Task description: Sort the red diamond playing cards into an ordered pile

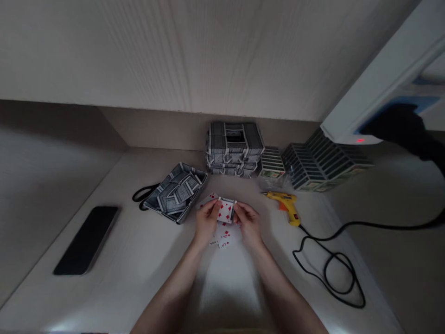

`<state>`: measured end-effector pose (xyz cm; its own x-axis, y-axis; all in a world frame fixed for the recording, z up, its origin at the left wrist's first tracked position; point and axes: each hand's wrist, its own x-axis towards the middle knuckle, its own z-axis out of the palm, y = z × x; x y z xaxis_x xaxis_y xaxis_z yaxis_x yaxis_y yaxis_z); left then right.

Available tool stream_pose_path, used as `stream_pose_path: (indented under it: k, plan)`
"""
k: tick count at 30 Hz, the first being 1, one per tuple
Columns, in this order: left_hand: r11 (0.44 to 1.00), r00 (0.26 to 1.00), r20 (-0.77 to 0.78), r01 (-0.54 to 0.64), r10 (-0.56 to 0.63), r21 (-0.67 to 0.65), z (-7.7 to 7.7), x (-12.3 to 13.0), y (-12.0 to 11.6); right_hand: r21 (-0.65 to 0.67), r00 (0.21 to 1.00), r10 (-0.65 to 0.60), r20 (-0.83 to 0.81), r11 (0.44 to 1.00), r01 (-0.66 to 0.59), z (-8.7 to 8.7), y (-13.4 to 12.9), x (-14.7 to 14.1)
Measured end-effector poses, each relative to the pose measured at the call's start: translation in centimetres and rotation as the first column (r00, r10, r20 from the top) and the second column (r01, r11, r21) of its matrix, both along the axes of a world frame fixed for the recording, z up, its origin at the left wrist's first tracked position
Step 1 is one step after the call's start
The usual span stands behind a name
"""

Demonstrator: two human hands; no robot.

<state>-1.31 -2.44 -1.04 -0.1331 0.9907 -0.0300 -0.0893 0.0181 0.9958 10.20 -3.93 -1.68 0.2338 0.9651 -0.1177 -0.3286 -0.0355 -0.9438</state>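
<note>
Between my two hands is a playing card [225, 211] with red diamonds, its far edge showing a strip of patterned back. My left hand [206, 222] pinches its left side, and my right hand [247, 222] pinches its right side. Under and around the hands, several loose playing cards [224, 236] lie face up on the table, partly hidden by the held card and the fingers. To the left stands an open tray [189, 207] made of patterned cards, with folded card pieces [175, 195] inside it.
Card-built boxes [234, 144] are stacked at the back wall, with card packs [313, 162] to their right. A yellow glue gun [287, 204] lies at right, its black cable [333, 269] looped. Black scissors handles [141, 195] and a phone [86, 241] are at left. A shelf overhangs the back.
</note>
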Motion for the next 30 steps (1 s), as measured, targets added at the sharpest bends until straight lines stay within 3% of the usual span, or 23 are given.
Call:
stream_pose_path:
  k: [5,18,23,27,30]
  plan:
    - [1.0,1.0,-0.02,0.009,-0.009,-0.003,-0.4,-0.2,0.1,0.034,0.996,0.052,0.071,0.998,-0.055,0.4,-0.1,-0.1]
    - [0.991,0.993,-0.108,0.051,-0.038,0.125,0.5,-0.2,-0.4,0.029,0.988,0.156,-0.01,0.987,-0.156,0.6,-0.3,-0.1]
    - [0.992,0.995,-0.038,0.092,-0.089,0.087,0.8,-0.4,-0.4,0.017,0.989,0.145,-0.012,0.989,-0.145,0.7,-0.2,-0.2]
    - [0.988,0.981,0.124,0.147,-0.152,0.043,0.6,-0.4,-0.3,-0.006,0.995,0.103,-0.016,0.995,-0.104,0.2,0.1,-0.2]
    - [0.996,0.984,0.154,0.079,-0.085,0.045,0.3,-0.2,-0.1,-0.028,0.995,0.049,-0.085,0.998,-0.052,-0.1,0.2,-0.1]
